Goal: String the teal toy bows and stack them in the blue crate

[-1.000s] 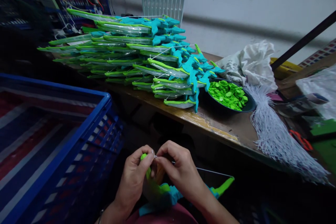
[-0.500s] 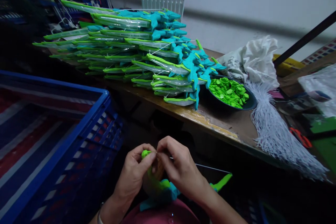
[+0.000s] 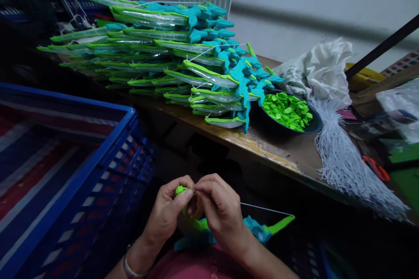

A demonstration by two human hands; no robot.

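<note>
The person's left hand and right hand met over a green and teal toy bow, low in front of the worktop. The left fingers pinched the bow's green tip; the right fingers pinched the white string there. On the worktop lay a stack of bows, with a bowl of green pieces just beside the stack.
</note>
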